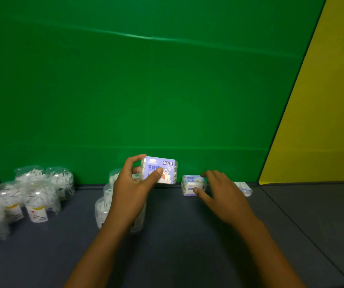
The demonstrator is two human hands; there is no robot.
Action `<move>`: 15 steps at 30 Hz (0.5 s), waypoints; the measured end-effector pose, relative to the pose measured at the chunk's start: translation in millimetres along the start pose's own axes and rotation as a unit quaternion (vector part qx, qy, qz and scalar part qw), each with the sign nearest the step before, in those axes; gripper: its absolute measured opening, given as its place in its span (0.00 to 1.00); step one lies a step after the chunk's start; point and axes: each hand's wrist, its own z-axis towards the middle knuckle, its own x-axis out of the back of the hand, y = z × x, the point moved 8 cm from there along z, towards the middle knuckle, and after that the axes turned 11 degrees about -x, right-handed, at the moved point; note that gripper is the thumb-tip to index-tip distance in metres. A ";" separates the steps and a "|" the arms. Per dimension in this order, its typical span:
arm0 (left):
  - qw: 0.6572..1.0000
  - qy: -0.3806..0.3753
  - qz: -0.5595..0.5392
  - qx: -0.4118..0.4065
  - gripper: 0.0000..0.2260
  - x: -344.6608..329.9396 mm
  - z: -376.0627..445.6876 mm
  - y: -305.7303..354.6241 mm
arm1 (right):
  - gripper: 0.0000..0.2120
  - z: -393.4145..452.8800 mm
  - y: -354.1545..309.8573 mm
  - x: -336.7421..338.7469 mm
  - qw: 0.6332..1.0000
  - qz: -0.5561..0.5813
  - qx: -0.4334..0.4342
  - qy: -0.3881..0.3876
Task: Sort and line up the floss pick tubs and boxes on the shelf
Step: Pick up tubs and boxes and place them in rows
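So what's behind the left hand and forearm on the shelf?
Clear floss pick tubs stand behind the left hand, which holds a purple box. Only their left edges and tops show; how many tubs there are and their labels are covered by the hand and forearm.

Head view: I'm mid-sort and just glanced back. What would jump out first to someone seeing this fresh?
The left hand holds a purple-labelled floss pick box lifted at the centre, in front of the bright green back wall. Just right of it, the right hand reaches onto a smaller box lying on the dark shelf. A cluster of clear tubs stands at the left.
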 end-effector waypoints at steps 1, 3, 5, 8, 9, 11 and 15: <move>1.000 0.005 0.013 -0.001 0.24 -11.2 2.3 -1.5 | 0.23 4.8 7.5 1.4 1.000 -0.003 0.007 -0.001; 0.999 0.010 0.044 -0.003 0.22 -33.1 6.7 -4.2 | 0.24 14.7 22.4 1.7 1.000 -0.008 0.016 -0.006; 0.996 0.010 0.092 0.001 0.21 -51.7 10.8 -13.4 | 0.24 24.2 35.0 -1.0 1.000 -0.008 0.023 -0.011; 0.986 0.011 0.162 0.031 0.22 -70.5 13.4 -39.8 | 0.25 36.0 46.8 -6.6 0.999 -0.006 0.040 -0.012; 0.983 0.014 0.178 0.045 0.24 -75.0 12.7 -48.6 | 0.25 38.6 49.8 -9.1 0.999 -0.008 0.046 -0.015; 0.975 0.018 0.209 0.072 0.26 -82.6 10.5 -62.2 | 0.25 42.8 54.9 -14.7 0.998 -0.014 0.056 -0.027; 0.960 0.027 0.259 0.106 0.25 -93.1 8.4 -77.3 | 0.25 46.7 63.0 -20.2 0.997 0.000 0.071 -0.041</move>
